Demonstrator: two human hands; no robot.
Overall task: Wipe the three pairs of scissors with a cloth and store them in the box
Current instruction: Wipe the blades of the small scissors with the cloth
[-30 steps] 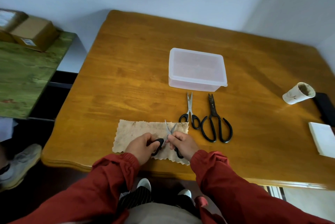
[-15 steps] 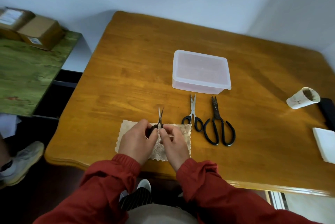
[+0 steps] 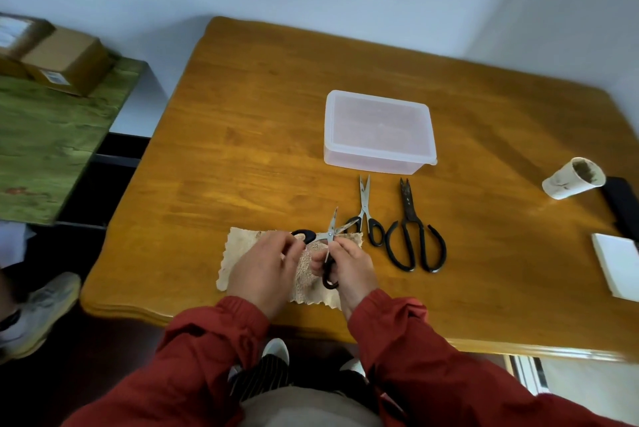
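Observation:
A beige cloth (image 3: 238, 250) lies flat at the table's near edge. Over it both hands hold small scissors (image 3: 330, 231) with black handles, blades spread apart. My left hand (image 3: 266, 264) grips one handle loop at the left. My right hand (image 3: 349, 264) grips the other loop, lower down. To the right lie a second small pair of scissors (image 3: 364, 209) and a large all-black pair (image 3: 413, 233), side by side on the wood. Behind them stands a translucent plastic box (image 3: 378, 131) with its lid on.
The wooden table (image 3: 242, 136) has its near edge just under my wrists. At the right sit a tipped paper cup (image 3: 570, 179), a black object (image 3: 622, 205) and a white pad (image 3: 619, 260). A green-covered bench with cardboard boxes (image 3: 58, 60) stands to the left.
Half a second ago the scissors were held upright with blades together; now my hands have pulled the handles apart and the blades are spread.

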